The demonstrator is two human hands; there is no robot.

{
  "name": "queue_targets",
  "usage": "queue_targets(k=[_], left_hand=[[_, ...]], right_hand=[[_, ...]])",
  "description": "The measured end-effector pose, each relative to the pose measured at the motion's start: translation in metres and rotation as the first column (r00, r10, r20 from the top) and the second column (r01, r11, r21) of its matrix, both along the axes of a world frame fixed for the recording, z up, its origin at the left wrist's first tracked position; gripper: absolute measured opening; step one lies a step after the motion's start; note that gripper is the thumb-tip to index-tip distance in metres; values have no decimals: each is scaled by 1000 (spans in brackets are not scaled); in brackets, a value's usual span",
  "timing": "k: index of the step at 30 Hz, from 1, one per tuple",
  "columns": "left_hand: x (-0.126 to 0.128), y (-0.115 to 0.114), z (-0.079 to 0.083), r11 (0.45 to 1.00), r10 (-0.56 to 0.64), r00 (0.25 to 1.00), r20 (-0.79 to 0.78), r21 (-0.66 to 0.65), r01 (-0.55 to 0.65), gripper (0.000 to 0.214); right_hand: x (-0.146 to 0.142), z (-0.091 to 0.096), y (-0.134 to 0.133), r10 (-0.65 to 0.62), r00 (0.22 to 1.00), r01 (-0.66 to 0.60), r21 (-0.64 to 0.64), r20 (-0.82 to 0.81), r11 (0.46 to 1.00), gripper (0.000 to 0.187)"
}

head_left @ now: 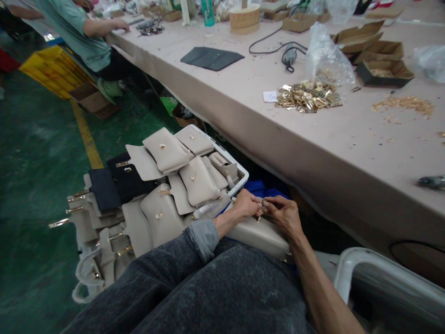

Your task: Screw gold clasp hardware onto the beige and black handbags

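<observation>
Grey-trousered lap (222, 287) at six o'clock carries a beige bag (259, 234). On its top edge the left hand (247, 204) and right hand (283, 214), fingers curled nearly closed, pinch a small metal fitting (261, 208) between their fingertips. Stacked bags (167, 185) overflow a white crate (239, 174) at nine o'clock, and gold hardware (308, 96) lies on the table (347, 148) at one o'clock.

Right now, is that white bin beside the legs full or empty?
Full. Beige purses and black ones heap above the white bin and spill over its side.
</observation>
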State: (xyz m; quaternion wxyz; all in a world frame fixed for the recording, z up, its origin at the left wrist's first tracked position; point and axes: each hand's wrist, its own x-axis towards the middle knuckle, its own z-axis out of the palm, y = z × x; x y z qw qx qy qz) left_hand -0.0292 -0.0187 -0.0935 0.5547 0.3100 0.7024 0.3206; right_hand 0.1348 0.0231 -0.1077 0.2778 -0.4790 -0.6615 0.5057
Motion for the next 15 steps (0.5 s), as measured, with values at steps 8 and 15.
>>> queue_targets(k=[8, 15], left_hand=[[0, -1, -1, 1000, 12, 1000, 19, 2, -12, 15], [0, -2, 3, 1000, 9, 1000, 16, 14, -9, 11]], right_hand=[[0, -3, -1, 21, 1000, -21, 41, -16, 999, 27], [1, -11, -1, 7, 1000, -7, 34, -8, 999, 27]])
